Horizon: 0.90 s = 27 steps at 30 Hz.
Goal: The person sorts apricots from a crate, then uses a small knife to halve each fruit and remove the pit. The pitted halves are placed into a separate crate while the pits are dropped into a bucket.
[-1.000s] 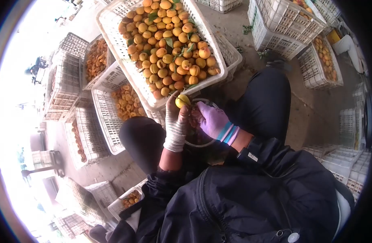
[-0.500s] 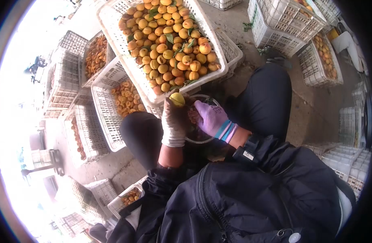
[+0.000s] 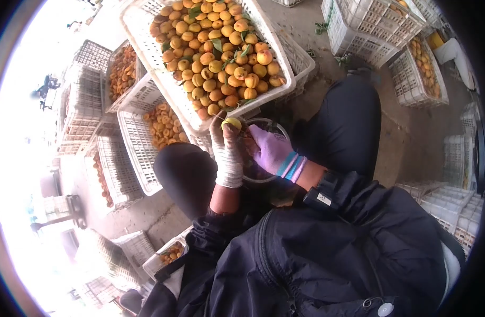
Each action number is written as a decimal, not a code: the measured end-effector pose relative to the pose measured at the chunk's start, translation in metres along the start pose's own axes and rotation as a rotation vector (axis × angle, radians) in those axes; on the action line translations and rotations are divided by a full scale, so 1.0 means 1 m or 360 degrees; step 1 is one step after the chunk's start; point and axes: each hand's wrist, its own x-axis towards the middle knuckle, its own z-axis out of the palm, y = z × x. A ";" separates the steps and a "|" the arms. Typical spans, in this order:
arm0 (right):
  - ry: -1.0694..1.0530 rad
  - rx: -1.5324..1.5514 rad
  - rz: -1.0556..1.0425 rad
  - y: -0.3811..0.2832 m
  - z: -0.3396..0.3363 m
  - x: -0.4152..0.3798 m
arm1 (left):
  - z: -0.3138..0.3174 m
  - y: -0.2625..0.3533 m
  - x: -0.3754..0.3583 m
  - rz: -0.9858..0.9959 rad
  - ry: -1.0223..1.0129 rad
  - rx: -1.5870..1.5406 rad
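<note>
My left hand point(image 3: 226, 150), in a white glove, grips a yellow apricot point(image 3: 231, 123) at its fingertips. My right hand point(image 3: 270, 149), in a purple glove with a striped cuff, is pressed against the same fruit from the right; whether it holds a tool is hidden. Both hands hover over a round bowl point(image 3: 269, 127) between my knees. Just beyond them stands a big white crate point(image 3: 147, 37) heaped with whole orange apricots point(image 3: 216, 53) and a few leaves.
Left of my knee, white crates point(image 3: 131, 142) hold halved apricots. More white crates point(image 3: 369, 31), stacked, stand at the upper right, one with fruit point(image 3: 424, 68). Empty crates point(image 3: 448, 211) lie at the right. Bare concrete floor point(image 3: 401, 148) is beside my right leg.
Both hands have stayed together on the apricot and drifted slightly up toward the big crate. The view shifted a little; nothing was put down or picked up.
</note>
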 end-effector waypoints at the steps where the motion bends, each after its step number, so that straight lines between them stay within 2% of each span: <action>1: 0.0023 -0.0079 -0.0048 0.000 0.002 0.001 | 0.001 -0.001 -0.001 -0.0051 0.0022 -0.0041; 3: 0.0009 -0.0094 -0.0027 0.005 0.006 0.003 | -0.006 -0.022 0.001 -0.0254 0.0069 -0.0135; 6: 0.0001 -0.0106 0.0012 0.004 0.008 0.003 | -0.004 -0.028 0.001 -0.0290 0.0148 -0.0161; 10: -0.0029 -0.0181 0.0089 0.000 0.008 0.001 | 0.007 -0.007 -0.002 -0.0537 0.0193 -0.0350; 12: -0.0128 -0.0183 0.0148 -0.002 0.009 -0.001 | 0.012 -0.006 0.002 -0.0674 0.0340 -0.1080; 13: -0.0230 -0.0182 0.0210 -0.003 0.009 -0.003 | 0.018 0.001 -0.001 -0.0673 0.0336 -0.1083; 15: -0.0209 -0.0229 0.0165 0.000 0.008 -0.005 | 0.033 0.023 -0.005 -0.0551 0.0616 -0.0984; 16: -0.0193 -0.0266 0.0123 0.002 0.010 -0.006 | 0.027 0.016 -0.004 -0.0547 0.0617 -0.0988; 18: -0.0161 -0.0262 0.0110 0.005 0.014 -0.007 | 0.007 -0.007 -0.001 -0.0854 0.0247 -0.1351; 19: -0.0128 -0.0258 0.0101 0.002 0.012 -0.006 | 0.002 -0.007 0.000 -0.0852 0.0247 -0.1354; 20: -0.0128 -0.0261 0.0100 -0.001 0.010 -0.006 | -0.003 -0.007 0.000 -0.0925 0.0082 -0.1350; 21: -0.0163 -0.0258 0.0200 -0.003 0.008 -0.005 | -0.006 -0.008 0.000 -0.0995 -0.0083 -0.1345; 22: -0.0201 -0.0254 0.0300 -0.008 0.004 -0.004 | -0.003 -0.013 0.001 -0.0993 -0.0083 -0.1351; 24: -0.0177 -0.0238 0.0305 -0.013 0.000 -0.003 | 0.002 -0.025 0.002 -0.0447 0.0033 -0.0842; 25: -0.0145 -0.0215 0.0311 -0.014 0.000 -0.003 | -0.005 -0.018 0.004 -0.0543 0.0033 -0.0443; 26: -0.0160 -0.0214 0.0313 -0.015 0.001 -0.003 | -0.004 -0.014 0.002 -0.0552 0.0046 -0.0444; 27: -0.0165 -0.0200 0.0314 -0.015 0.001 -0.002 | -0.001 -0.008 0.000 -0.0342 0.0049 -0.0297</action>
